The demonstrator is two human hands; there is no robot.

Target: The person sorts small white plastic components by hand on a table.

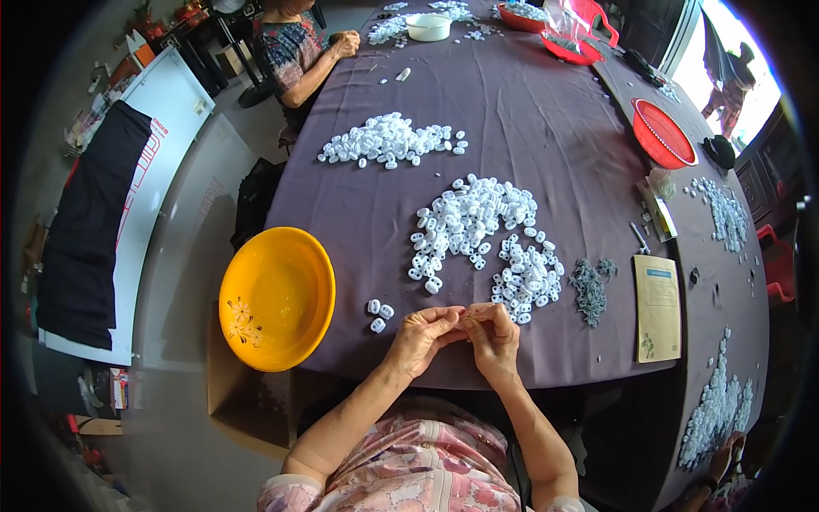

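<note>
My left hand and my right hand meet fingertip to fingertip at the near edge of a dark purple table. They pinch something very small between them; I cannot tell what it is. Just beyond them lies a heap of small white plastic pieces. Three loose white pieces lie left of my left hand. A small pile of grey metal bits lies to the right of the heap.
An empty yellow bowl overhangs the table's left edge. Another white heap lies farther off. A person sits at the far left. Red baskets, a white bowl, a tan booklet and more white pieces lie right.
</note>
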